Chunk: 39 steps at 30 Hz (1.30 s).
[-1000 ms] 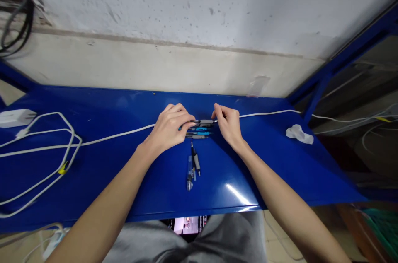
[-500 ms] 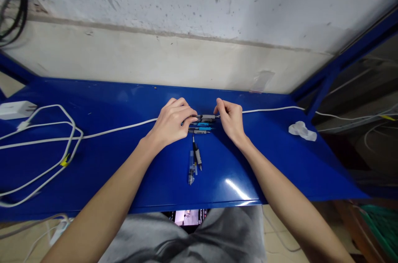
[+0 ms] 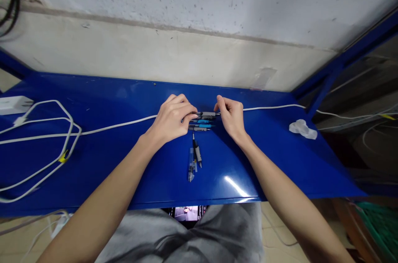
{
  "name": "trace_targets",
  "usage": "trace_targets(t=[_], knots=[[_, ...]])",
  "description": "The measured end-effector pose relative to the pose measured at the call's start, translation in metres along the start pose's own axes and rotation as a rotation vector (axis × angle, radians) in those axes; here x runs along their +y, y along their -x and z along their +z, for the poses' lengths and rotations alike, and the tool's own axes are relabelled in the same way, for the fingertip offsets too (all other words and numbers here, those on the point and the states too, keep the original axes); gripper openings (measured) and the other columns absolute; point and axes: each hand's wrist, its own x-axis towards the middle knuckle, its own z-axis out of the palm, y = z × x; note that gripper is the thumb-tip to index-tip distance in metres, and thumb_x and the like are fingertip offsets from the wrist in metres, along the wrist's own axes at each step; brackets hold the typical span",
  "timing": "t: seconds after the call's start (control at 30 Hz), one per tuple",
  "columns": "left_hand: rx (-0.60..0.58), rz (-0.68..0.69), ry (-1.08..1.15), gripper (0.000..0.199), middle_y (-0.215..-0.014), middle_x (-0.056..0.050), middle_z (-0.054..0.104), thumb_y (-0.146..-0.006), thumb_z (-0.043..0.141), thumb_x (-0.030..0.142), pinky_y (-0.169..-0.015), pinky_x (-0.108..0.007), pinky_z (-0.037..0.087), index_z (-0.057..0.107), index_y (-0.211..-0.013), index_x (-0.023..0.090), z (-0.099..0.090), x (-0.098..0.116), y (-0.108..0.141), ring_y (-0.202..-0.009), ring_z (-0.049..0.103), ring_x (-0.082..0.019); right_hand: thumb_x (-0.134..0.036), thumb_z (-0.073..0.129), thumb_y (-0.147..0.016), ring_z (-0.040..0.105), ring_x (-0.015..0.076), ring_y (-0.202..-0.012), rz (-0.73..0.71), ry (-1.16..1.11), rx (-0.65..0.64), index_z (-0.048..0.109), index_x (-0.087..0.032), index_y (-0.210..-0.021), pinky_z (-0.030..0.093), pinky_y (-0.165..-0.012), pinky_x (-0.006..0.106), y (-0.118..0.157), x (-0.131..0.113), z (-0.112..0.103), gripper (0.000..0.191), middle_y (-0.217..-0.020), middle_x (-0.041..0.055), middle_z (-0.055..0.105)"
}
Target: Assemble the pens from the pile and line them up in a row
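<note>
A dark pen with a grey grip [image 3: 209,114] lies level between my hands, above a row of other pens. My left hand [image 3: 174,116] pinches its left end between thumb and fingers. At its right end, the curled fingers of my right hand [image 3: 231,117] close at the tip. Just below are blue pens [image 3: 203,121] and another grey-gripped pen [image 3: 202,129], their left ends partly hidden by my left hand. Nearer me lie a short black pen part with a grey grip [image 3: 198,153] and a clear pen barrel [image 3: 190,165].
The blue table [image 3: 149,188] meets a stained wall at the back. A white cable [image 3: 121,125] runs across it behind my hands, with loops and a white charger [image 3: 15,105] at left. Crumpled white tissue [image 3: 302,129] lies at right. A lit phone screen [image 3: 186,213] shows below the front edge.
The view has shifted slightly. Both hands keep almost the same place around the pen, which sits a little higher and more clearly apart from the row.
</note>
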Motion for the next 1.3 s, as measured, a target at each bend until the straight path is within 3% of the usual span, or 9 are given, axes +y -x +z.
trace_targets(t=[1.17, 1.3], knots=[[0.018, 0.009, 0.01, 0.015, -0.078, -0.004, 0.073, -0.095, 0.06, 0.017, -0.071, -0.038, 0.042, 0.073, -0.089, 0.014, 0.0008, -0.0013, 0.0, -0.081, 0.064, -0.022, -0.052, 0.048, -0.104, 0.034, 0.0106, -0.052, -0.008, -0.013, 0.009, 0.062, -0.017, -0.06, 0.028, -0.058, 0.03, -0.0008, -0.0007, -0.0007, 0.058, -0.052, -0.0038, 0.038], [-0.004, -0.009, -0.015, 0.015, -0.08, -0.006, 0.074, -0.095, 0.059, 0.015, -0.072, -0.039, 0.043, 0.073, -0.091, 0.014, 0.0018, -0.0025, 0.0013, -0.082, 0.064, -0.022, -0.056, 0.044, -0.104, 0.038, 0.012, -0.057, 0.007, -0.129, -0.091, 0.064, -0.018, -0.069, 0.029, -0.059, 0.03, -0.0001, -0.0094, -0.0029, 0.056, -0.058, -0.0029, 0.041]])
